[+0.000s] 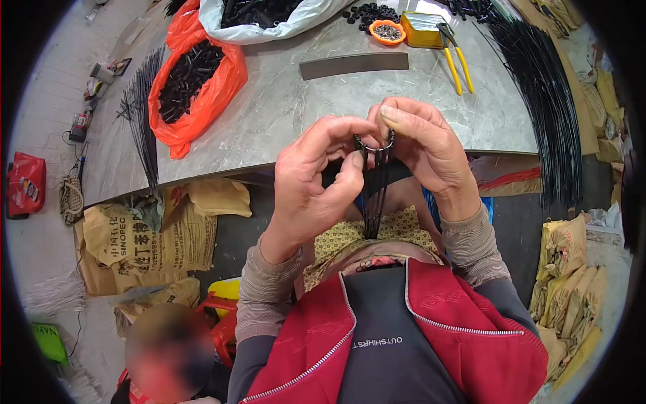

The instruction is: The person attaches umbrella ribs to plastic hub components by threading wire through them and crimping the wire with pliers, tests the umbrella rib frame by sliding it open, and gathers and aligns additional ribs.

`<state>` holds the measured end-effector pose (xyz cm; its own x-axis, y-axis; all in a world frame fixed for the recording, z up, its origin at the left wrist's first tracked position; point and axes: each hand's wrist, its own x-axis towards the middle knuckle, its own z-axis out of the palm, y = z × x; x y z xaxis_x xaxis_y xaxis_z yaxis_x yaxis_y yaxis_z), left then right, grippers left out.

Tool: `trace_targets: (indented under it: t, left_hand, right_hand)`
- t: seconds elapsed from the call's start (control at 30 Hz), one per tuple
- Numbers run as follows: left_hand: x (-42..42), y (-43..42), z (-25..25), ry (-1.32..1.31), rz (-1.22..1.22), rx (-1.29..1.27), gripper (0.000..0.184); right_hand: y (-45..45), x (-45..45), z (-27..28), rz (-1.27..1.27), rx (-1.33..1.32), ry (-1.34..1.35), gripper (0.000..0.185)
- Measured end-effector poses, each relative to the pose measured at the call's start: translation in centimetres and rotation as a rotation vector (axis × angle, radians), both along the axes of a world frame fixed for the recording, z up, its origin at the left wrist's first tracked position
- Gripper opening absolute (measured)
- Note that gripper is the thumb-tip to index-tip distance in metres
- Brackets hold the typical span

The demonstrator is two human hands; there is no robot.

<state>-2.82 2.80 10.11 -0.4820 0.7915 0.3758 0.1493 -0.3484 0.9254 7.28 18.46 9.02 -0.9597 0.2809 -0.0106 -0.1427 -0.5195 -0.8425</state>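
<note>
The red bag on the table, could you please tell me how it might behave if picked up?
The red bag would probably sag, its thin sides being creased. The black pieces inside might spill, as its mouth lies open.

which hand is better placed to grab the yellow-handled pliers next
Probably the right hand: it is nearer the yellow-handled pliers than the left hand is, and they lie ahead of it. It holds the black strands, though.

Strands [375, 215] are held at the near edge of the counter [282, 94]. Behind them a bar [353, 66] is set, with a bag [232, 64] to its left and pliers [464, 68] to its right.
</note>
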Motion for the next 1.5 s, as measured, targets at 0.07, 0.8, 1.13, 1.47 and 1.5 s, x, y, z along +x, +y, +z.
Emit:
trace_targets:
  t: [0.07,0.8,1.13,1.47,1.5]
  left_hand:
    - [0.2,0.1,0.1,-0.028,-0.003,0.015,0.033]
    - [1.7,0.4,-0.6,-0.065,0.063,0.042,0.043]
    - [0.9,0.1,-0.9,-0.185,-0.039,0.090,0.036]
    - [0.3,0.7,-0.6,-0.210,-0.033,0.067,0.020]
    - [0.3,0.7,-0.6,-0.215,-0.028,0.057,0.020]
  right_hand:
    - [0.0,0.1,0.1,-0.006,-0.005,-0.005,0.020]
    - [0.0,0.2,0.0,-0.018,-0.006,0.015,0.018]
    - [0.3,0.0,-0.3,0.034,-0.045,0.063,0.019]
    - [0.7,-0.1,-0.4,0.067,-0.089,0.098,0.021]
    - [0.7,-0.2,-0.4,0.071,-0.096,0.092,0.021]
